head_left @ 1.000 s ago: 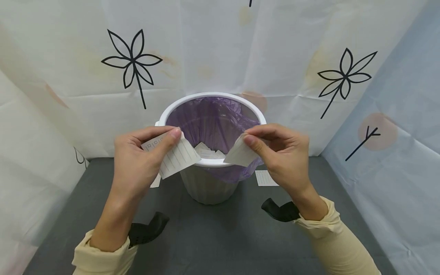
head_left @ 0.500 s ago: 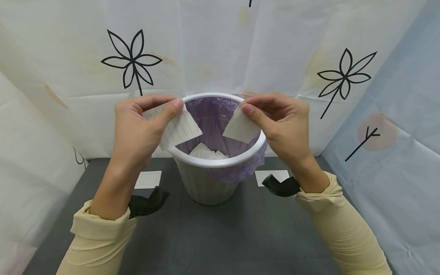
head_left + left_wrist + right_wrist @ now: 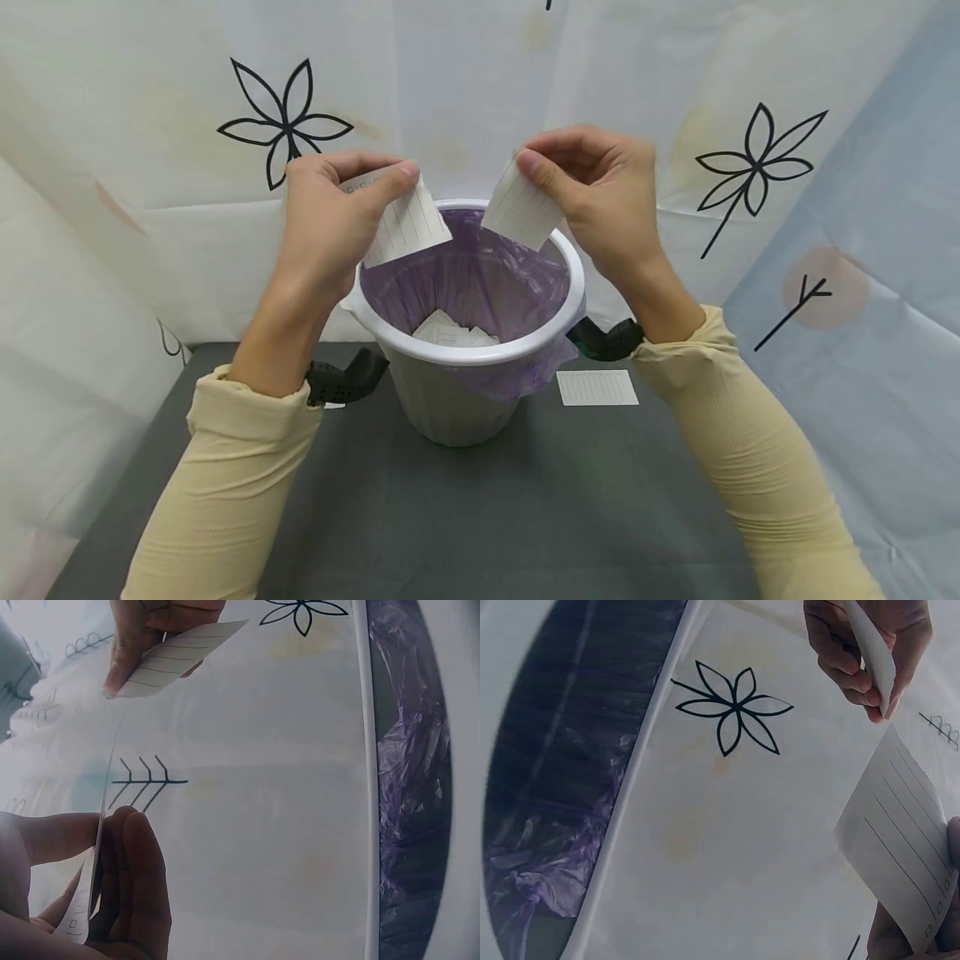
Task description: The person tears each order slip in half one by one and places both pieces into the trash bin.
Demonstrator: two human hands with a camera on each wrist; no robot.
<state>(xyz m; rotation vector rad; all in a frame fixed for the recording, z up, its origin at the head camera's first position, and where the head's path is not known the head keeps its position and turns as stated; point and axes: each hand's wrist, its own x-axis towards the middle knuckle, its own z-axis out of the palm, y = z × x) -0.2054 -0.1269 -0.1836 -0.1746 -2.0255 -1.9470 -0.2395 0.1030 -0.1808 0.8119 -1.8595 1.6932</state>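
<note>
My left hand [image 3: 322, 217] pinches a piece of lined paper [image 3: 408, 229] between thumb and fingers; a row of small printed squares shows beside the thumb. Opposite it, my right hand [image 3: 603, 187] pinches another lined paper piece [image 3: 522, 207] by its upper corner. The two pieces are apart, and both overlap the far part of the white bin [image 3: 465, 357] in the head view. Purple bag film [image 3: 517, 258] lines the bin, and several white paper pieces [image 3: 450, 332] lie inside it.
The bin stands on a dark grey table [image 3: 480, 517]. A lined card [image 3: 597, 388] lies to the bin's right; another at left is mostly hidden by the left wrist mount [image 3: 348, 379]. Patterned white cloth [image 3: 465, 92] hangs behind.
Both hands have risen with their paper pieces, from in front of the bin's rim to above it. The left hand has also shifted a little right, its wrist mount now covering the left card.
</note>
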